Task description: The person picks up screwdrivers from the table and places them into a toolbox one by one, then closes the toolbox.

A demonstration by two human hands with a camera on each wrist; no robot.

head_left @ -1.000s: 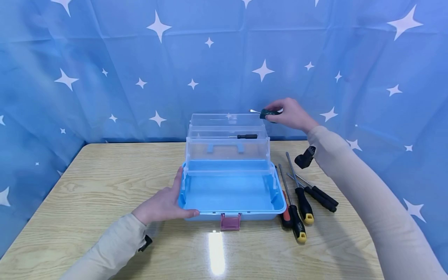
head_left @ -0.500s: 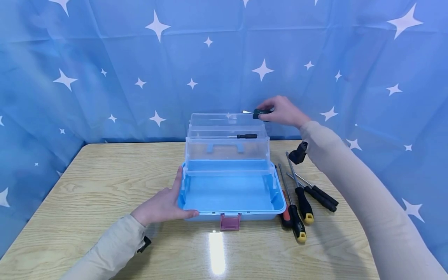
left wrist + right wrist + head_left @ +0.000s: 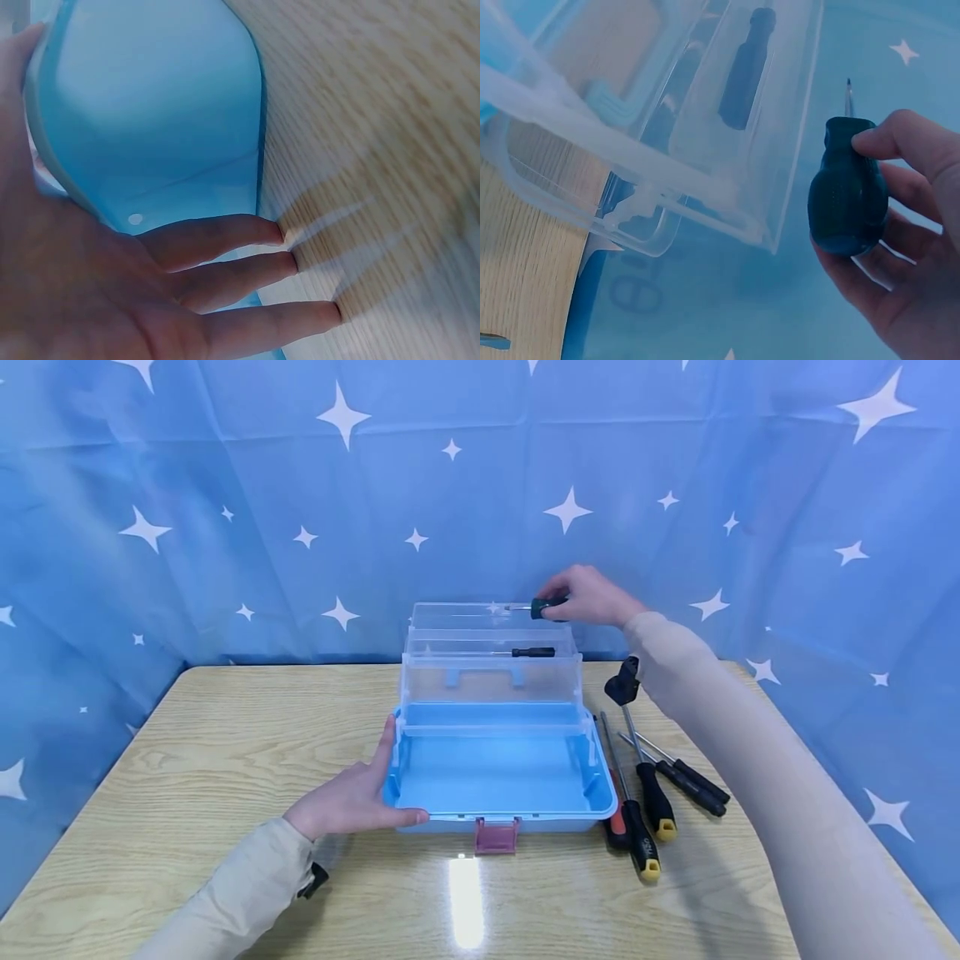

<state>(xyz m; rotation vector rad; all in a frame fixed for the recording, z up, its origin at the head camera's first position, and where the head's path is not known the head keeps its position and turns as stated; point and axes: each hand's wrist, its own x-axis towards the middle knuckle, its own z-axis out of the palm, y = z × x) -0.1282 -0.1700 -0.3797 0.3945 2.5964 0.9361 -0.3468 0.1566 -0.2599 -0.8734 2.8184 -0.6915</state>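
A blue toolbox (image 3: 495, 781) stands unfolded on the table, with clear tiered trays (image 3: 480, 681) raised at its back. My left hand (image 3: 348, 797) rests on its left side, the thumb along the front rim. Three straight fingers (image 3: 217, 236) lie by the outer wall in the left wrist view. My right hand (image 3: 592, 596) pinches a stubby dark green screwdriver (image 3: 847, 195) above the top tray, its blade pointing left. A small black screwdriver (image 3: 534, 652) lies in a tray below. In the right wrist view, the green one is just outside the tray's edge.
Several screwdrivers lie right of the box, including a black and yellow one (image 3: 642, 843) and a black-handled one (image 3: 690, 789). A pink latch (image 3: 496, 837) hangs at the box's front. A starry blue cloth (image 3: 450, 527) rises behind the wooden table (image 3: 247, 735).
My right hand has moved left with the green screwdriver, from beyond the top tray's right corner to over that tray. My left hand and the box have stayed in place.
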